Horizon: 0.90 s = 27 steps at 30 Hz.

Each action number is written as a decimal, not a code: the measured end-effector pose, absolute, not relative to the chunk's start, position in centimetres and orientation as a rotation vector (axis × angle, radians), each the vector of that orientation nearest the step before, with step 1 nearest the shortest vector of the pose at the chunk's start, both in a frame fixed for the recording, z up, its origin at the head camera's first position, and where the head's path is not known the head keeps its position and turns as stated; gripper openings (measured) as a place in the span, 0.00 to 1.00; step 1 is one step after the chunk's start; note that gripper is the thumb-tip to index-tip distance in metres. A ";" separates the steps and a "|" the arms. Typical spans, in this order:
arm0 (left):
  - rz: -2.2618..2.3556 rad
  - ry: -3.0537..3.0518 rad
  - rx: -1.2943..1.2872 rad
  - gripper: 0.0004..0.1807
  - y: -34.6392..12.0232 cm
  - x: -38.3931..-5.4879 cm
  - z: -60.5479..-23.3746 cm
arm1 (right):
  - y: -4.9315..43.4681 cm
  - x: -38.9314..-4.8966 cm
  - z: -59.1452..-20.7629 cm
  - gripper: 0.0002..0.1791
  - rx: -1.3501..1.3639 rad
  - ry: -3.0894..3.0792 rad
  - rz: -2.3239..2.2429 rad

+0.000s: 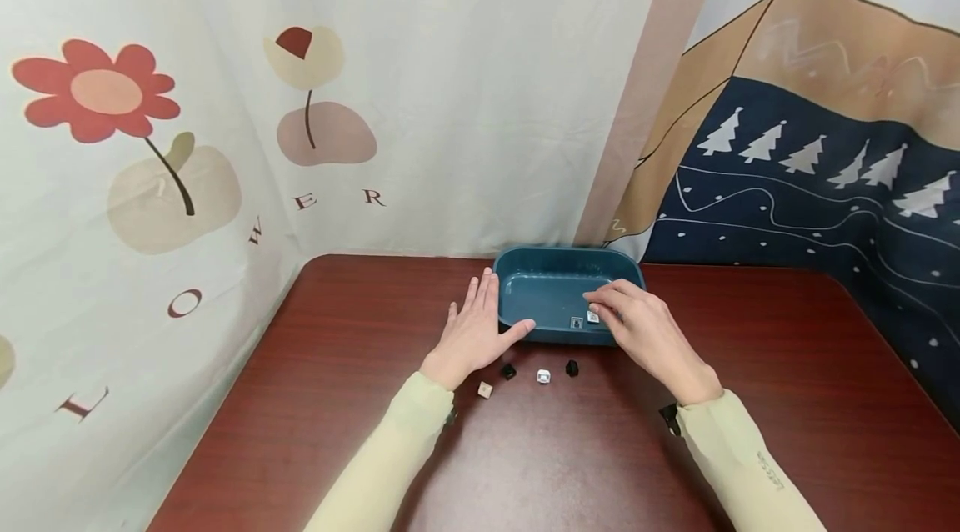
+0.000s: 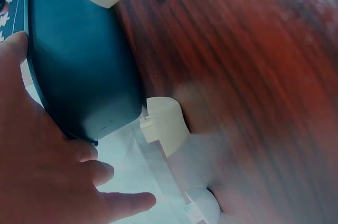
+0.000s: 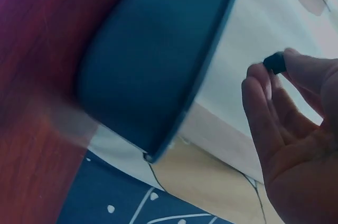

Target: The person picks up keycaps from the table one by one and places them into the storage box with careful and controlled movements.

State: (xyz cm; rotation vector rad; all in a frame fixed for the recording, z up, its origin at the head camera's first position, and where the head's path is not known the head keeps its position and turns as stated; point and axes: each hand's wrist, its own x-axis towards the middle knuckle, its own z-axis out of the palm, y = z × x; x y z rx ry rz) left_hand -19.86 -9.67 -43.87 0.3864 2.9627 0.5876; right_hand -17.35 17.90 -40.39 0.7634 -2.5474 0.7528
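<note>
A dark blue-green tray (image 1: 543,298) stands at the back of the table. My left hand (image 1: 476,330) lies spread along its left end, with the thumb over the front rim and the fingers straight. Above the tray's right half, my right hand (image 1: 645,328) pinches a small dark keycap (image 3: 274,62) between thumb and fingertips. Inside the tray are a dark square keycap (image 1: 577,323) and a white keycap (image 1: 592,317). In front of it on the table lie a cream keycap (image 1: 485,390), a black one (image 1: 509,371), a white one (image 1: 543,377) and another black one (image 1: 572,368).
The reddish-brown wooden table (image 1: 360,332) has rounded far corners. Behind it hangs a pale printed curtain (image 1: 450,98), with a dark blue printed section (image 1: 810,207) at the right. The tray sits close to the table's back edge.
</note>
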 end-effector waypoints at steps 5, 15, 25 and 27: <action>0.593 2.960 0.390 0.59 -9.7 -19.9 -43.9 | 17.4 -18.3 -41.0 0.11 0.704 -2.557 0.799; 0.586 2.964 0.398 0.59 -9.7 -19.8 -44.0 | 15.8 -19.2 -41.7 0.15 0.630 -2.608 0.846; 0.570 2.962 0.393 0.59 -9.7 -19.6 -43.9 | 14.8 -20.6 -42.9 0.12 0.640 -2.649 0.853; 0.570 2.962 0.392 0.59 -9.7 -19.6 -43.9 | 14.7 -20.8 -43.1 0.11 0.647 -2.651 0.854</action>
